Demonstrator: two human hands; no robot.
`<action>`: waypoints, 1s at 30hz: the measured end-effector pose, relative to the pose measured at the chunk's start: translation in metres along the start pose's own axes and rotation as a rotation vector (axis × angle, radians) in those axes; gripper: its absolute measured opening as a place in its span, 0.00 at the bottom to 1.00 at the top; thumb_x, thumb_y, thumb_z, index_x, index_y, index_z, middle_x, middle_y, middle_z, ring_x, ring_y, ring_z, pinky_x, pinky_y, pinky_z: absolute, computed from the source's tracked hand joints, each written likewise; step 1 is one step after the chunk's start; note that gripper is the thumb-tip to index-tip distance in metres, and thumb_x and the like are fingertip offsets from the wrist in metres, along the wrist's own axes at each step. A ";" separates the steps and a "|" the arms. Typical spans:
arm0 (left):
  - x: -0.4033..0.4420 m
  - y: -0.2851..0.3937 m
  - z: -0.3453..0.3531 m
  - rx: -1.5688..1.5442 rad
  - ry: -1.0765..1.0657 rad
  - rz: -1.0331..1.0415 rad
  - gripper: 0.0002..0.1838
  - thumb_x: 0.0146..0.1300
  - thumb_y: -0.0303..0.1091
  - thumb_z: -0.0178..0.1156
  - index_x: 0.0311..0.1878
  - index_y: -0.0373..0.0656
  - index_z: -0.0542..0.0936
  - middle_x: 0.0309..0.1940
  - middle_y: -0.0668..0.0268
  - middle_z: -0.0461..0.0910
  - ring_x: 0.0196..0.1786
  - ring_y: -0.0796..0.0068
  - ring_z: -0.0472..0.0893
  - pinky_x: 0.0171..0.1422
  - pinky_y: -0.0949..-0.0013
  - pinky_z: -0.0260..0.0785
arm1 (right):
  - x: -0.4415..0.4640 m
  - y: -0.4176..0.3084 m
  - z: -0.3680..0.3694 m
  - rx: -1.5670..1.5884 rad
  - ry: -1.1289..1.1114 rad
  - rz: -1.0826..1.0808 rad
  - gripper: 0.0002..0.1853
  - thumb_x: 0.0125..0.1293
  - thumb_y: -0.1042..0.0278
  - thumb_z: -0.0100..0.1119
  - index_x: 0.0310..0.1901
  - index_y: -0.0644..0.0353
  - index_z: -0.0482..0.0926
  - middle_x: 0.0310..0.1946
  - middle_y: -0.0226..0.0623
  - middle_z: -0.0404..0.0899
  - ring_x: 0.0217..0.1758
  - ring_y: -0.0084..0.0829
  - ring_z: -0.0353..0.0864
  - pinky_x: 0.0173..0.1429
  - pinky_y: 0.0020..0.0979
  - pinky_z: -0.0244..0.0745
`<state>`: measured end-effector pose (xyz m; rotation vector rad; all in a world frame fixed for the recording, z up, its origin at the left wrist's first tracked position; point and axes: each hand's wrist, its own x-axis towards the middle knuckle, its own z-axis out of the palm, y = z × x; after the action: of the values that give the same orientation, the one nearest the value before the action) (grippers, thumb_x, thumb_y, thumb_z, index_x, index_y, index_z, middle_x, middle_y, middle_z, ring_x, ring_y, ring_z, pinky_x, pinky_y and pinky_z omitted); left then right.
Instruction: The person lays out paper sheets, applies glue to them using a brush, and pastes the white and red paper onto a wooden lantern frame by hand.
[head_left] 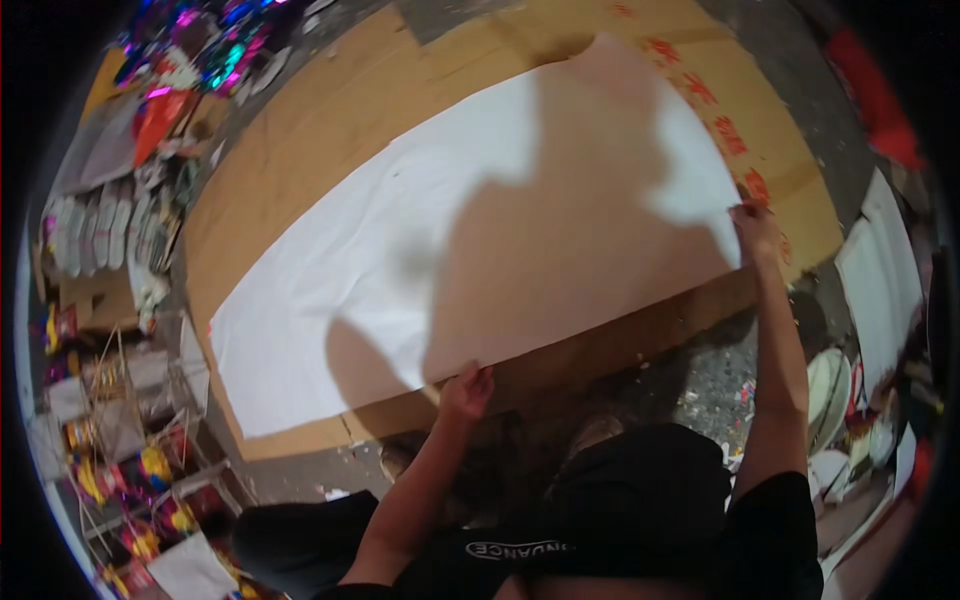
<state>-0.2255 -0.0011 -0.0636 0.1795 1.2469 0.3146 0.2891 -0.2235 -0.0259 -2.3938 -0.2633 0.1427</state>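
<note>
A large white sheet (300, 290), probably paper, lies spread over flattened brown cardboard (290, 190) on the floor. It has faint creases at its left part, and a broad shadow covers much of its right half. My left hand (467, 390) is at the sheet's near edge, fingers curled and pinching that edge. At the right edge, close to the near corner, my right hand (757, 230) pinches the sheet between thumb and fingers. Red printed characters show on the cardboard just beyond that edge.
Stacked bundles (95, 235) and shiny tinsel-like material (225, 50) lie at the left. Thin stick frames (120, 400) with colourful pieces stand at the lower left. White panels (880, 280) and a red item (870, 100) are at the right. Scraps litter the floor.
</note>
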 end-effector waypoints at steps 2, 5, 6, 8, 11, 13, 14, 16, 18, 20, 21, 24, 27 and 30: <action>0.000 0.001 0.002 0.035 0.012 -0.010 0.07 0.61 0.30 0.58 0.43 0.49 0.75 0.38 0.70 0.79 0.42 0.69 0.80 0.43 0.63 0.73 | 0.001 0.006 -0.002 -0.083 0.025 0.012 0.14 0.51 0.64 0.65 0.37 0.64 0.80 0.29 0.40 0.82 0.32 0.29 0.79 0.40 0.33 0.73; 0.004 0.001 -0.001 0.063 0.039 -0.043 0.06 0.62 0.33 0.58 0.42 0.48 0.76 0.38 0.70 0.79 0.43 0.69 0.79 0.43 0.62 0.73 | -0.002 0.011 0.010 -0.131 0.128 0.060 0.14 0.54 0.59 0.59 0.37 0.61 0.80 0.30 0.44 0.82 0.35 0.39 0.82 0.43 0.37 0.75; 0.003 0.000 -0.004 0.043 0.016 -0.074 0.06 0.63 0.34 0.58 0.41 0.48 0.76 0.37 0.70 0.80 0.43 0.69 0.79 0.44 0.62 0.73 | 0.002 0.031 0.024 -0.158 0.249 -0.050 0.14 0.54 0.59 0.58 0.40 0.57 0.79 0.32 0.44 0.81 0.35 0.45 0.80 0.43 0.41 0.75; 0.003 -0.001 -0.009 0.004 -0.032 -0.136 0.06 0.64 0.37 0.57 0.41 0.48 0.76 0.37 0.69 0.80 0.43 0.69 0.79 0.44 0.61 0.73 | -0.019 0.016 0.019 -0.246 0.357 -0.281 0.17 0.53 0.63 0.58 0.47 0.50 0.76 0.37 0.42 0.76 0.32 0.47 0.77 0.39 0.46 0.74; 0.000 -0.002 -0.007 0.024 0.028 -0.137 0.08 0.65 0.40 0.56 0.41 0.48 0.76 0.36 0.69 0.80 0.43 0.68 0.79 0.45 0.60 0.72 | -0.051 0.023 0.044 -0.161 0.276 -0.413 0.18 0.49 0.72 0.58 0.46 0.57 0.76 0.37 0.44 0.76 0.36 0.46 0.77 0.40 0.43 0.74; 0.000 0.002 -0.007 0.043 -0.001 -0.140 0.08 0.66 0.41 0.54 0.41 0.48 0.76 0.36 0.68 0.81 0.43 0.68 0.79 0.45 0.59 0.73 | -0.073 0.037 0.045 -0.121 0.336 -0.419 0.15 0.49 0.72 0.58 0.42 0.59 0.77 0.37 0.44 0.76 0.39 0.46 0.76 0.42 0.44 0.74; 0.002 0.003 -0.008 0.065 -0.017 -0.157 0.09 0.66 0.41 0.54 0.40 0.48 0.77 0.35 0.68 0.81 0.43 0.68 0.79 0.45 0.59 0.73 | -0.102 0.021 0.026 -0.136 0.388 -0.394 0.14 0.50 0.72 0.59 0.41 0.60 0.77 0.38 0.43 0.77 0.40 0.45 0.76 0.42 0.44 0.73; 0.006 0.008 -0.014 0.162 -0.048 -0.145 0.09 0.67 0.42 0.53 0.39 0.48 0.77 0.36 0.67 0.82 0.43 0.67 0.80 0.46 0.58 0.73 | -0.155 -0.011 -0.033 -0.114 0.417 -0.417 0.10 0.49 0.74 0.59 0.37 0.58 0.78 0.35 0.40 0.77 0.37 0.41 0.76 0.41 0.40 0.72; 0.015 0.008 -0.018 0.248 -0.098 -0.172 0.10 0.67 0.42 0.52 0.39 0.48 0.77 0.36 0.66 0.82 0.43 0.66 0.80 0.46 0.58 0.73 | -0.211 -0.028 -0.094 -0.193 0.504 -0.436 0.09 0.49 0.76 0.59 0.35 0.58 0.79 0.32 0.38 0.76 0.35 0.40 0.76 0.39 0.38 0.71; 0.027 0.011 -0.026 0.322 -0.155 -0.222 0.09 0.67 0.41 0.53 0.39 0.48 0.77 0.36 0.65 0.82 0.42 0.66 0.80 0.45 0.58 0.74 | -0.260 -0.009 -0.138 -0.305 0.616 -0.360 0.10 0.51 0.78 0.58 0.37 0.59 0.80 0.32 0.39 0.76 0.36 0.40 0.75 0.39 0.36 0.70; 0.029 0.016 -0.031 0.346 -0.176 -0.238 0.09 0.67 0.41 0.53 0.39 0.48 0.77 0.36 0.65 0.82 0.42 0.66 0.80 0.44 0.59 0.74 | -0.280 0.005 -0.157 -0.362 0.627 -0.278 0.10 0.54 0.80 0.58 0.39 0.61 0.79 0.34 0.40 0.76 0.38 0.40 0.75 0.40 0.36 0.71; 0.030 0.014 -0.034 0.455 -0.233 -0.232 0.09 0.66 0.40 0.54 0.40 0.47 0.77 0.35 0.64 0.81 0.40 0.66 0.80 0.43 0.60 0.74 | -0.290 0.040 -0.202 -0.664 0.461 -0.079 0.13 0.50 0.78 0.57 0.40 0.58 0.81 0.31 0.38 0.74 0.37 0.40 0.75 0.40 0.36 0.71; 0.011 0.011 0.000 0.618 -0.262 -0.192 0.09 0.65 0.39 0.57 0.42 0.45 0.75 0.33 0.65 0.80 0.38 0.67 0.80 0.41 0.63 0.74 | -0.266 0.069 -0.208 -0.708 0.194 -0.124 0.15 0.49 0.75 0.57 0.40 0.51 0.82 0.36 0.37 0.72 0.39 0.39 0.75 0.43 0.36 0.71; -0.031 0.025 0.043 0.829 -0.317 -0.116 0.09 0.64 0.37 0.58 0.43 0.44 0.74 0.31 0.65 0.79 0.37 0.68 0.80 0.40 0.66 0.74 | -0.244 0.100 -0.212 -0.628 -0.082 -0.205 0.12 0.51 0.73 0.58 0.40 0.51 0.78 0.37 0.38 0.72 0.40 0.40 0.76 0.43 0.38 0.72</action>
<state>-0.1964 0.0144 -0.0147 0.8307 1.0035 -0.3414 0.1040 -0.4894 0.0713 -2.9597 -0.6721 0.0677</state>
